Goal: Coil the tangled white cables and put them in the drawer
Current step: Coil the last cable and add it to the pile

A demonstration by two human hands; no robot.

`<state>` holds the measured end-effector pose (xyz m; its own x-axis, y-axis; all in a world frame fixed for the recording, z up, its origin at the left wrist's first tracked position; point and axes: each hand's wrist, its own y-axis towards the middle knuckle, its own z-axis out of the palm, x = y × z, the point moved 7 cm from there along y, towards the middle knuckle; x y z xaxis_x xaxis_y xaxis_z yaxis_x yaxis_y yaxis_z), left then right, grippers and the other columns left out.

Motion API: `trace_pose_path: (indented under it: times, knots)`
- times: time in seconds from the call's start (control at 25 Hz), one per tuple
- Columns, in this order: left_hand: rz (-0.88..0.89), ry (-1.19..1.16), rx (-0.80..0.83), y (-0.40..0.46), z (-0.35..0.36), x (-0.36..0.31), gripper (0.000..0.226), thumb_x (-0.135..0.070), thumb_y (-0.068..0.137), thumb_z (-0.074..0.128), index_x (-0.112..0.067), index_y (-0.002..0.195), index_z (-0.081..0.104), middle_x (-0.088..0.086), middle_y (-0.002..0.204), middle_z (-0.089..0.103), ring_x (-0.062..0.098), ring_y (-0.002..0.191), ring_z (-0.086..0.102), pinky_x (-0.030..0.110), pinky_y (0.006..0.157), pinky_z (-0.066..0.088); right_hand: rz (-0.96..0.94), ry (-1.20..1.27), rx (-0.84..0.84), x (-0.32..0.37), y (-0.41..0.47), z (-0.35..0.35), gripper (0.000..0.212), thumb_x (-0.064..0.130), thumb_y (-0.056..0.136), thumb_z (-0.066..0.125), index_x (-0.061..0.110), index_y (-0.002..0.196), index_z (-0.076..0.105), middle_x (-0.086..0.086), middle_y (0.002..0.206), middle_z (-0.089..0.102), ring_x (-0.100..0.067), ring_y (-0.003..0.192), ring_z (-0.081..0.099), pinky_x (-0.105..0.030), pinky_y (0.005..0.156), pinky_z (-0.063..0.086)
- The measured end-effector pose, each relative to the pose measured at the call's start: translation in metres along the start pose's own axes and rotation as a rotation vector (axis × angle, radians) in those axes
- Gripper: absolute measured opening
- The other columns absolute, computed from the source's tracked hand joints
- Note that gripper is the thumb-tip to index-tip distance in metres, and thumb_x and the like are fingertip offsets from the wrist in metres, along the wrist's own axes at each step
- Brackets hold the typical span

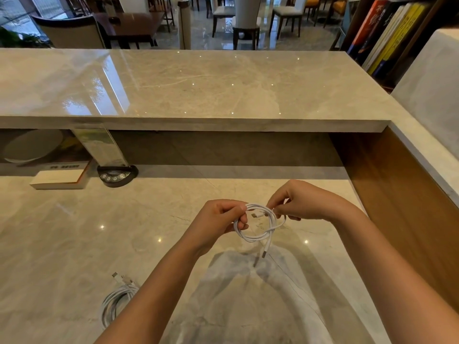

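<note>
Holding one white cable (258, 224) looped, your left hand (218, 222) and right hand (303, 204) pinch it above the desk (74, 244), well away from its right edge.

A polished pale marble desk (74, 232) sits below a raised marble counter (198, 88) that catches small ceiling-light reflections, with a wood-panelled side wall (397, 207) on the right. Beyond the counter stand dark wooden dining tables (134, 23) and pale upholstered chairs (288, 13) on a glossy floor (218, 38). Books (387, 33) lean on a shelf at upper right.
</note>
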<state>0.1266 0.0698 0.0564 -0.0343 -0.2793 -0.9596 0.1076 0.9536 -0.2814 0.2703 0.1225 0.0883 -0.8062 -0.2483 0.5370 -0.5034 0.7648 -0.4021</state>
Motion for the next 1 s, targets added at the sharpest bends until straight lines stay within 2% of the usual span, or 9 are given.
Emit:
trace_pose_path:
  times: [0.16, 0.28, 0.4, 0.44, 0.56, 0.68, 0.84, 0.92, 1.0]
  knots:
    - [-0.029, -0.235, -0.039, 0.004, -0.001, 0.011, 0.023, -0.007, 0.094, 0.047, -0.003, 0.098, 0.069, 0.003, 0.064, 0.059, 0.011, 0.059, 0.056, 0.025, 0.070, 0.055, -0.055, 0.351, -0.043, 0.005, -0.003, 0.002, 0.022, 0.006, 0.088, 0.057, 0.017, 0.086, 0.076, 0.001, 0.067, 0.069, -0.001, 0.047, 0.045, -0.014, 0.046, 0.037]
    - [-0.020, -0.357, -0.113, 0.005, 0.002, 0.017, 0.023, -0.007, 0.094, 0.047, -0.007, 0.099, 0.069, 0.002, 0.063, 0.061, 0.011, 0.059, 0.057, 0.029, 0.073, 0.057, 0.012, 0.688, -0.101, 0.002, 0.005, 0.014, 0.023, 0.002, 0.089, 0.051, 0.009, 0.082, 0.073, 0.000, 0.065, 0.065, -0.008, 0.057, 0.051, -0.018, 0.054, 0.042]
    - [0.057, -0.274, -0.200, 0.006, 0.000, 0.014, 0.021, -0.007, 0.093, 0.050, -0.013, 0.095, 0.071, 0.002, 0.067, 0.065, 0.015, 0.063, 0.061, 0.027, 0.069, 0.057, 0.140, 1.229, -0.017, -0.004, 0.010, 0.038, 0.023, 0.000, 0.091, 0.045, -0.001, 0.088, 0.067, -0.004, 0.057, 0.060, -0.013, 0.052, 0.056, -0.021, 0.053, 0.049]
    - [0.094, -0.196, -0.215, 0.005, -0.003, 0.010, 0.021, -0.007, 0.093, 0.051, -0.016, 0.098, 0.070, 0.002, 0.073, 0.068, 0.015, 0.067, 0.064, 0.024, 0.067, 0.055, 0.159, 1.333, 0.002, -0.005, 0.011, 0.043, 0.022, -0.001, 0.091, 0.043, -0.004, 0.091, 0.065, -0.004, 0.055, 0.057, -0.014, 0.050, 0.055, -0.022, 0.051, 0.049]
    - [0.250, 0.112, -0.246, 0.000, -0.012, -0.003, 0.030, -0.007, 0.089, 0.059, -0.028, 0.110, 0.061, -0.007, 0.101, 0.067, 0.001, 0.091, 0.065, 0.013, 0.072, 0.051, 0.151, 1.346, 0.002, -0.008, 0.012, 0.050, 0.023, -0.003, 0.091, 0.041, -0.008, 0.101, 0.061, -0.004, 0.054, 0.054, -0.014, 0.048, 0.052, -0.022, 0.051, 0.048]
    - [0.360, 0.362, -0.214, -0.002, -0.006, -0.012, 0.031, -0.013, 0.079, 0.071, -0.035, 0.100, 0.061, -0.017, 0.103, 0.063, -0.004, 0.095, 0.059, 0.010, 0.076, 0.049, 0.131, 1.272, -0.013, -0.008, 0.013, 0.049, 0.026, -0.003, 0.091, 0.040, -0.010, 0.103, 0.062, -0.004, 0.055, 0.054, -0.013, 0.050, 0.053, -0.022, 0.054, 0.050]
    - [0.387, 0.300, -0.295, 0.001, -0.010, -0.010, 0.013, -0.014, 0.081, 0.069, -0.022, 0.090, 0.067, -0.006, 0.090, 0.069, 0.010, 0.086, 0.066, 0.029, 0.077, 0.056, 0.093, 1.240, 0.001, -0.003, 0.013, 0.050, 0.027, -0.001, 0.092, 0.040, -0.008, 0.102, 0.064, -0.005, 0.058, 0.054, -0.014, 0.054, 0.051, -0.024, 0.059, 0.049]
    - [0.382, 0.246, -0.305, 0.001, -0.012, -0.008, 0.010, -0.010, 0.082, 0.068, -0.017, 0.089, 0.068, -0.002, 0.088, 0.070, 0.012, 0.082, 0.069, 0.031, 0.075, 0.057, 0.089, 1.270, -0.012, -0.006, 0.012, 0.050, 0.026, 0.005, 0.093, 0.043, -0.007, 0.104, 0.064, -0.006, 0.061, 0.053, -0.014, 0.058, 0.049, -0.025, 0.061, 0.045]
    - [0.360, 0.197, -0.308, -0.001, -0.014, -0.007, 0.007, -0.007, 0.085, 0.064, -0.013, 0.089, 0.066, 0.000, 0.086, 0.070, 0.009, 0.079, 0.070, 0.026, 0.073, 0.057, 0.061, 1.220, -0.049, -0.009, 0.011, 0.049, 0.024, 0.007, 0.091, 0.050, -0.001, 0.108, 0.065, -0.004, 0.065, 0.055, -0.013, 0.061, 0.050, -0.025, 0.063, 0.044]
